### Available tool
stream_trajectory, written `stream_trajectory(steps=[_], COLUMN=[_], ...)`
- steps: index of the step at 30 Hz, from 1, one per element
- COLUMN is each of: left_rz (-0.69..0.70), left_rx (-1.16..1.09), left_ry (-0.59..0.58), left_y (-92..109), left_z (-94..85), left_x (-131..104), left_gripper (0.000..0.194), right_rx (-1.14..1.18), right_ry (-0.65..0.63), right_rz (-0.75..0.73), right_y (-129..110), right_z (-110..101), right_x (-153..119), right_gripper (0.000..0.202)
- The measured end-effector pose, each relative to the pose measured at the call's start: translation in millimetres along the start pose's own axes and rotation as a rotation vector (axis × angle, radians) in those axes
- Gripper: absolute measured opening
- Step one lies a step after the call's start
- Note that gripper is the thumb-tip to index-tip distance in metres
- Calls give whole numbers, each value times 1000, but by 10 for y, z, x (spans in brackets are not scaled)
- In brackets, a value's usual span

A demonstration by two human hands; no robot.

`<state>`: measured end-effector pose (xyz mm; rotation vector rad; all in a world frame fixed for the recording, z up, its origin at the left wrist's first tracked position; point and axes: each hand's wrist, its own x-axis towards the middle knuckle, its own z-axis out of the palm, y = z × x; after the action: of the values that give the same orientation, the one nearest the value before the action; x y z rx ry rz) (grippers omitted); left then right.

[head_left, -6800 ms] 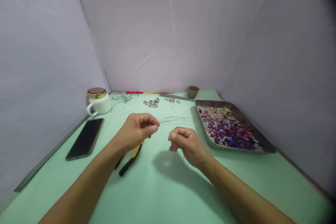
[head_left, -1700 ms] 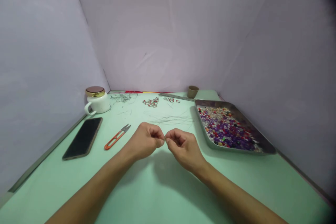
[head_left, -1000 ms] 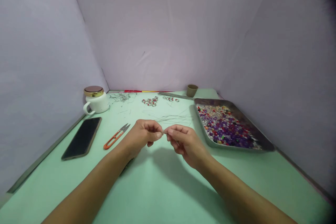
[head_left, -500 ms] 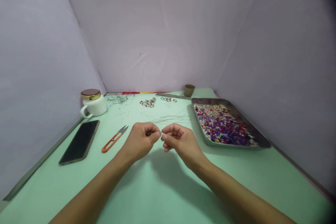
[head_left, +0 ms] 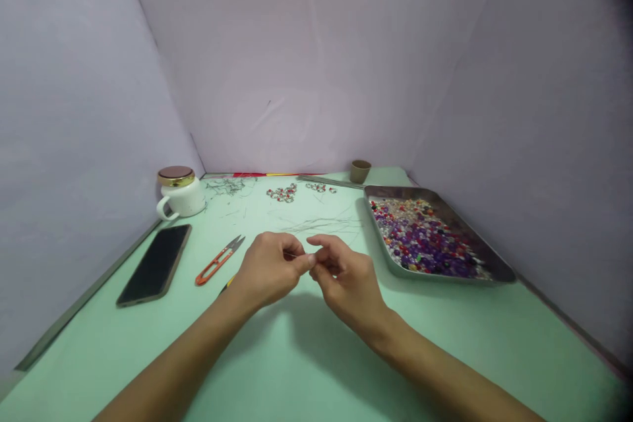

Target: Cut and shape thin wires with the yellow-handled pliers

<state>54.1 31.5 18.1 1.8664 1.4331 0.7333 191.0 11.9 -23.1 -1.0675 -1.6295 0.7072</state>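
Note:
Above the middle of the table, my left hand [head_left: 271, 269] is closed, thumb against forefinger, on a thin wire [head_left: 295, 254]. Thumb and fingertips of my right hand [head_left: 352, 282] meet the left fingertips and pinch at the same wire; anything smaller between them is hidden. Behind the hands lie several loose lengths of wire [head_left: 321, 224] on the table. Farther back sit small rings of red and clear beads [head_left: 281, 194], with a smaller group of beaded rings [head_left: 321, 188] to their right.
On the right stands a metal tray [head_left: 395, 265] of mixed beads [head_left: 428, 237]. Left of my hands are orange thread snips [head_left: 217, 262], a phone [head_left: 155, 265] and a lidded white mug [head_left: 185, 201]. Wire scraps [head_left: 227, 186] and a small brown cup [head_left: 360, 171] are at the back.
My hands have shifted slightly right, and the fingertips now touch. The right hand has turned, its forefinger raised. A bit of something yellow and black now shows beside the left wrist.

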Motion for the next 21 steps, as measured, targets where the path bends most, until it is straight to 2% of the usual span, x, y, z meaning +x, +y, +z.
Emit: stream_trajectory(steps=[4, 9, 11, 14, 18, 21], left_rz=[-31, 5, 21, 32, 46, 69], left_rx=[-37, -95, -105, -53, 73, 66], left_ry=[-3, -43, -62, -70, 1, 38], left_y=[-19, -5, 10, 21, -2, -31], left_z=[10, -24, -38, -38, 0, 26], left_x=[12, 17, 13, 6, -3, -19], left_gripper=[16, 17, 18, 18, 14, 14], right_rx=[-62, 79, 71, -39, -176, -234], right_ry=[-6, -22, -20, 3, -5, -28], right_rz=[-70, 62, 66, 6, -108, -150], right_y=[7, 10, 4, 3, 25, 42], right_z=[5, 2, 0, -1, 7, 13], right_x=[-12, 17, 20, 5, -24, -35], right_gripper=[28, 30, 30, 31, 33, 35])
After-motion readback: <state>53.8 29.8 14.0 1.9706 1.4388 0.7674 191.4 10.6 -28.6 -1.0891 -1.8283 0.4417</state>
